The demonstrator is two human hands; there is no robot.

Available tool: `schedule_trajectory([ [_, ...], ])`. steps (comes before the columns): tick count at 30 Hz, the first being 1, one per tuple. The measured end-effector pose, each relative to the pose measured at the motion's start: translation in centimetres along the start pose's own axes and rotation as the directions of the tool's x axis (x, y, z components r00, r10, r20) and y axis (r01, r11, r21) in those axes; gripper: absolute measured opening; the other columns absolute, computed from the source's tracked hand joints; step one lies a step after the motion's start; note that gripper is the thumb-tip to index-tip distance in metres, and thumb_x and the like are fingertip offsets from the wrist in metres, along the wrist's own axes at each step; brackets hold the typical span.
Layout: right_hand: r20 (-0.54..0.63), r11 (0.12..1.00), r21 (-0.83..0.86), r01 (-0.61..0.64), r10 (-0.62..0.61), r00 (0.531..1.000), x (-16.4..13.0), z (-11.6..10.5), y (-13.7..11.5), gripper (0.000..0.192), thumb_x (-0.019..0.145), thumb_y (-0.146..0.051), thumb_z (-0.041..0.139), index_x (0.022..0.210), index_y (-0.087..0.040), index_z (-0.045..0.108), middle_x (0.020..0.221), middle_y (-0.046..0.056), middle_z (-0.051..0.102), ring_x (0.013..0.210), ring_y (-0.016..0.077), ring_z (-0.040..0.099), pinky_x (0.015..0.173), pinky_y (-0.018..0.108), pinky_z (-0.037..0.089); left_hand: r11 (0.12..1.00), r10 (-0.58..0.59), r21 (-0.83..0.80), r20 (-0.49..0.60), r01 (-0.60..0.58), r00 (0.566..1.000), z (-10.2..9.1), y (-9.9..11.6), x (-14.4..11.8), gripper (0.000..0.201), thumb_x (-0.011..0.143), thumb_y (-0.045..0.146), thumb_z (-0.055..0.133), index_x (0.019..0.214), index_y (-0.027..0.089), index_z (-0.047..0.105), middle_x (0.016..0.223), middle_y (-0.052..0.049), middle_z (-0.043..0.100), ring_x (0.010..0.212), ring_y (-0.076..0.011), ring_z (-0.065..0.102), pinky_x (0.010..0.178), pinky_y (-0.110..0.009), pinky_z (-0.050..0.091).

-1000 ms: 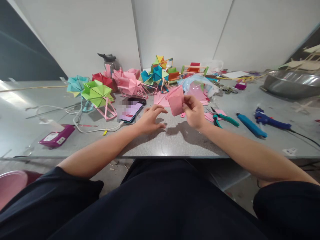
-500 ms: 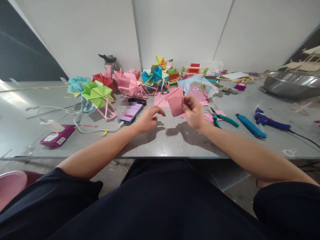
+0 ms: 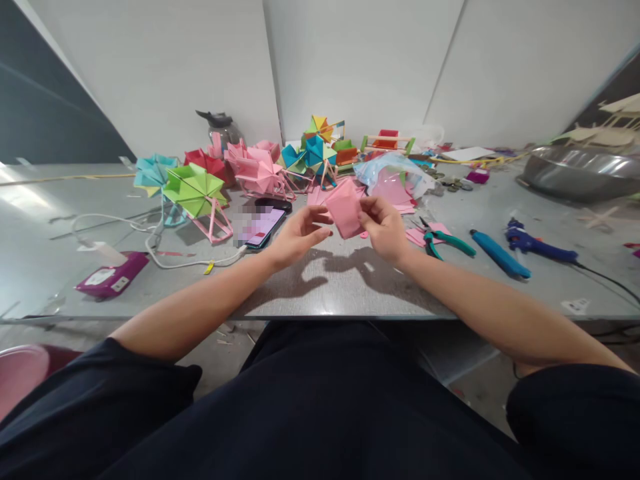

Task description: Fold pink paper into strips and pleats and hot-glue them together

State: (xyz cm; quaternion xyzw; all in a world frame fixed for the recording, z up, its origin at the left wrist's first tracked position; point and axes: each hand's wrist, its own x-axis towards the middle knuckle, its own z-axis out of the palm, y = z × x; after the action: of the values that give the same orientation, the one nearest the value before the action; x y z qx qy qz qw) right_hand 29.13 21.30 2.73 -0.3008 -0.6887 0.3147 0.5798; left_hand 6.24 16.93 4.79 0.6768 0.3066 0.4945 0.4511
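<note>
From the head camera, both bare hands meet over the middle of the grey table (image 3: 350, 280), and between them sits a folded pink paper piece (image 3: 346, 208), held just above the tabletop and tilted. The right hand (image 3: 384, 227) pinches its right edge, fingers and thumb closed on the paper. The left hand (image 3: 299, 235) comes in from the left with fingers loosely curled, fingertips at the paper's left edge; whether they actually grip it cannot be told. Just left of that hand lies a phone (image 3: 260, 225) with a lit screen, a white cable running off it toward a magenta box (image 3: 113, 280) near the left edge. Farther back stands a cluster of folded paper pinwheels, a green one (image 3: 194, 190) and a pink one (image 3: 257, 170) among them. To the right of the hands lie green-handled pliers (image 3: 445, 239), then a blue glue gun (image 3: 535, 241), with a metal basin (image 3: 575, 173) far right.
</note>
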Motion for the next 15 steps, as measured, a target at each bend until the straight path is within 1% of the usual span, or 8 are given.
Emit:
schedule_trajectory([
  [1,0.020,1.000,0.011,-0.014,0.013,1.000,-0.2,0.1,-0.3,0.037,0.093,-0.057,0.074,0.110,-0.025,0.066,0.099,0.006,0.073,0.089,0.0225,0.070,0.076,0.039,0.063,0.997,-0.036,-0.074,0.001,0.036,0.999,0.5,0.1,-0.1,0.053,0.080,0.039,0.090,0.123,0.019,0.065,0.114,-0.010,0.076,0.101,-0.0236,0.075,0.096,-0.042,0.060],
  [3,0.063,0.999,0.018,-0.037,0.036,0.997,-0.5,0.4,-0.9,0.040,0.091,-0.056,0.079,0.110,-0.024,0.068,0.093,0.005,0.072,0.083,0.0204,0.069,0.071,0.036,0.061,0.982,-0.119,-0.156,-0.061,0.108,0.991,1.4,0.1,-0.4,0.053,0.078,0.040,0.092,0.119,0.018,0.065,0.108,-0.009,0.077,0.095,-0.0227,0.075,0.089,-0.039,0.062],
  [5,0.090,0.999,0.007,-0.049,0.048,0.995,-0.8,0.5,-1.3,0.038,0.092,-0.057,0.079,0.107,-0.023,0.070,0.089,0.003,0.070,0.079,0.0183,0.067,0.069,0.034,0.060,0.962,-0.208,-0.206,-0.115,0.181,0.971,2.0,0.0,-0.6,0.045,0.078,0.036,0.092,0.110,0.018,0.067,0.100,-0.008,0.076,0.086,-0.0206,0.073,0.083,-0.037,0.062],
  [8,0.079,0.998,0.002,-0.070,0.069,0.994,-0.8,0.2,-1.1,0.035,0.097,-0.058,0.072,0.104,-0.024,0.070,0.089,0.003,0.069,0.078,0.0177,0.067,0.070,0.035,0.062,0.913,-0.324,-0.299,-0.115,0.279,0.939,1.6,-0.3,-0.3,0.031,0.081,0.034,0.088,0.101,0.019,0.070,0.094,-0.008,0.076,0.078,-0.0184,0.070,0.081,-0.037,0.061],
  [9,0.066,0.997,0.010,-0.078,0.077,0.995,-0.7,0.0,-0.9,0.034,0.098,-0.057,0.071,0.105,-0.024,0.069,0.093,0.004,0.070,0.081,0.0183,0.069,0.072,0.036,0.064,0.893,-0.355,-0.335,-0.112,0.301,0.928,1.2,-0.4,-0.2,0.027,0.083,0.034,0.086,0.099,0.019,0.071,0.093,-0.008,0.076,0.077,-0.0180,0.070,0.081,-0.038,0.061],
  [11,0.045,0.995,0.029,-0.094,0.092,0.995,-0.4,-0.2,-0.1,0.032,0.094,-0.051,0.074,0.114,-0.027,0.065,0.110,0.007,0.071,0.091,0.0204,0.074,0.078,0.040,0.068,0.860,-0.397,-0.395,-0.123,0.322,0.909,0.4,-0.7,0.1,0.021,0.085,0.036,0.084,0.094,0.022,0.070,0.087,-0.007,0.076,0.074,-0.0181,0.068,0.081,-0.040,0.062],
  [13,0.041,0.993,0.040,-0.110,0.109,0.993,-0.2,-0.4,0.5,0.039,0.090,-0.042,0.075,0.123,-0.030,0.060,0.132,0.009,0.066,0.106,0.0225,0.076,0.083,0.042,0.071,0.845,-0.414,-0.426,-0.136,0.324,0.900,-0.3,-0.9,0.4,0.019,0.087,0.037,0.082,0.090,0.024,0.069,0.084,-0.006,0.075,0.073,-0.0194,0.068,0.083,-0.042,0.062],
  [15,0.056,0.989,0.053,-0.138,0.135,0.989,-0.2,-0.5,0.9,0.042,0.088,-0.035,0.071,0.128,-0.032,0.056,0.143,0.009,0.060,0.115,0.0241,0.076,0.085,0.044,0.072,0.827,-0.436,-0.453,-0.144,0.333,0.888,-0.8,-0.9,0.6,0.018,0.088,0.038,0.082,0.088,0.025,0.069,0.082,-0.006,0.075,0.073,-0.0205,0.069,0.085,-0.044,0.062],
])
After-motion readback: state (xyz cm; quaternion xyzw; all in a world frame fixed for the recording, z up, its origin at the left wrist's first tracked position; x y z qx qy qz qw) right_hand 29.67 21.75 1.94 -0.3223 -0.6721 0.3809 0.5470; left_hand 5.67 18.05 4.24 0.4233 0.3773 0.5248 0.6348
